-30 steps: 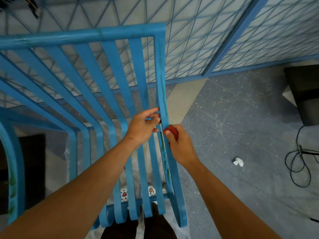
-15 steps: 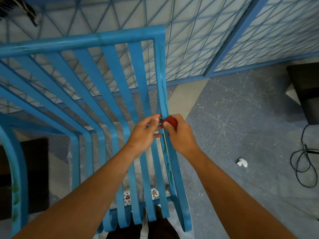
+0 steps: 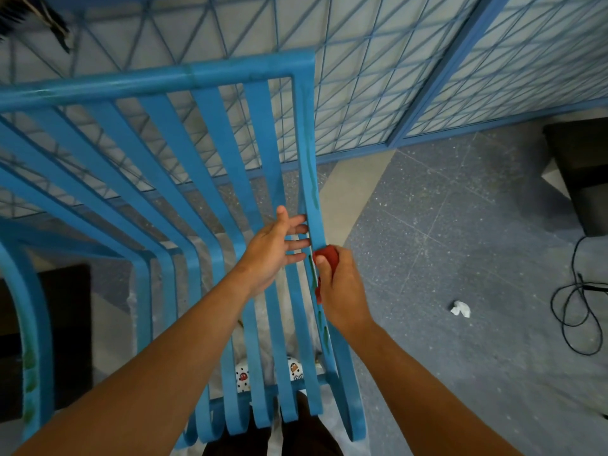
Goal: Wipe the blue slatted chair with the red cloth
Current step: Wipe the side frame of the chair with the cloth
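Your right hand [image 3: 342, 291] gripped the red cloth [image 3: 328, 255] against the blue chair's [image 3: 210, 133] right slat; your left hand [image 3: 273, 251] lay spread, fingers straight.

The right hand [image 3: 342, 291] hides most of the red cloth [image 3: 329, 255]; the blue chair [image 3: 210, 172] runs off the left edge. The black box [image 3: 582, 172] is cut off at right.

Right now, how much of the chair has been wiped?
Hard to call anything finished. The right hand holds the red cloth against the chair's rightmost bar, where green smears show above and below the cloth. The left hand rests open, fingertips at that bar. Left to do: those smears, green marks on the far-left curved rail, and the other slats, whose cleanliness I cannot judge.
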Motion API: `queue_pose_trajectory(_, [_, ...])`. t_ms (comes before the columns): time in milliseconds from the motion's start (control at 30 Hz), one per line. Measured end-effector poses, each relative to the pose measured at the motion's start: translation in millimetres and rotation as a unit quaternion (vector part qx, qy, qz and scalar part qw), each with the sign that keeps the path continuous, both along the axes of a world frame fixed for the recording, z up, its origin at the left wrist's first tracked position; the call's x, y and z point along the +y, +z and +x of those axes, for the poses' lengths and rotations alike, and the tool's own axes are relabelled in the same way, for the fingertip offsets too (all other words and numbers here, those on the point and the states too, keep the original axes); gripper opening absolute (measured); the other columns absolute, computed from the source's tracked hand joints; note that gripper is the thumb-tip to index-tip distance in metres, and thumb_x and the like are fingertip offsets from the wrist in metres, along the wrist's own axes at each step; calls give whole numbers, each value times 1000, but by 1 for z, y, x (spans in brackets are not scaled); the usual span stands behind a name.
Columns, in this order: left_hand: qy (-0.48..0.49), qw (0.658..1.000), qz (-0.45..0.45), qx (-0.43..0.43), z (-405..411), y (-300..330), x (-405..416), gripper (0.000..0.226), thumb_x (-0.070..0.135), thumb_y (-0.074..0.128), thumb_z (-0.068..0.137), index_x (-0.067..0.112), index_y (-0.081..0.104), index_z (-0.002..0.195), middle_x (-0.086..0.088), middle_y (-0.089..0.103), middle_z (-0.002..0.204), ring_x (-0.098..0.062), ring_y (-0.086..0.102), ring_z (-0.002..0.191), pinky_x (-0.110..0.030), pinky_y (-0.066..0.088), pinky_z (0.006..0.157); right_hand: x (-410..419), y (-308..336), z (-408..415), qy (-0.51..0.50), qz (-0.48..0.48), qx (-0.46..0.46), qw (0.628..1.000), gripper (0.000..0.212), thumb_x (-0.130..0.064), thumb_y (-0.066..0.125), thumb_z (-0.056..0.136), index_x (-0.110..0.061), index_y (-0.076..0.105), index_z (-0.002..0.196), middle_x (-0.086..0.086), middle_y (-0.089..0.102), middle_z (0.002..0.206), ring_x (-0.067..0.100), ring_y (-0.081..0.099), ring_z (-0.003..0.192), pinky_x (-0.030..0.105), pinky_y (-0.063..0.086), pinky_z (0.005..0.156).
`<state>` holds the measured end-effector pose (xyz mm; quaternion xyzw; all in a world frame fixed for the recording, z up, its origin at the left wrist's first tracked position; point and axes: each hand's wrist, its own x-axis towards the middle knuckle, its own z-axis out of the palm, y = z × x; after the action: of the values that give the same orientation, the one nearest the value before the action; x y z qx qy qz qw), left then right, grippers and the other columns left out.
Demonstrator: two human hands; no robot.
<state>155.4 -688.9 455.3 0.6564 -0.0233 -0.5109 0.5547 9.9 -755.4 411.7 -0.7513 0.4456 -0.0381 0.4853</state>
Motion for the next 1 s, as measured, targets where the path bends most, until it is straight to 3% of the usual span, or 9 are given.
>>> queue_pose_trajectory(167, [-3,1000,-7,15,2,-1,3,88,75,21,85,19,56,143,-1,65,132,-15,69,113,-40,55,100,-5,11,16,15,-72,1,997,38,-43,47,106,-16,50,133,1,57,124,22,64,102,46,56,82])
queue_pose_trajectory(333, [9,998,-20,61,6,-2,6,98,82,10,84,19,59,141,-2,68,131,-22,67,118,-46,49,107,-25,24,67,-2,-87,-28,996,37,-42,50,106,-17,46,134,4,56,131,25,62,112,49,55,89])
queue_pose_trajectory(467, [54,993,-28,99,8,-4,8,95,78,6,93,12,45,150,-7,71,126,-27,69,116,-53,47,109,-35,29,86,-17,-85,-58,995,33,-42,51,105,-21,45,131,0,58,126,20,62,106,47,56,87])
queue_pose_trajectory(600, [37,997,-16,67,10,1,3,93,75,4,95,14,50,147,-9,68,128,-27,70,111,-46,52,100,-33,25,72,-23,-71,-75,994,23,-38,49,108,-21,49,123,-1,60,118,14,63,98,44,58,83])
queue_pose_trajectory(767, [15,1000,-22,3,18,15,-10,86,69,2,98,18,55,143,-7,65,132,-27,68,115,-46,50,105,-15,12,30,7,-110,-32,993,26,-40,48,107,-18,52,121,1,61,115,19,64,92,47,56,76])
queue_pose_trajectory(1000, [-1,998,-24,-61,18,21,-17,79,67,7,100,23,50,149,5,66,126,-22,70,110,-42,51,106,-6,8,2,24,-81,9,996,27,-43,47,106,-20,50,119,0,62,111,19,65,88,48,57,76])
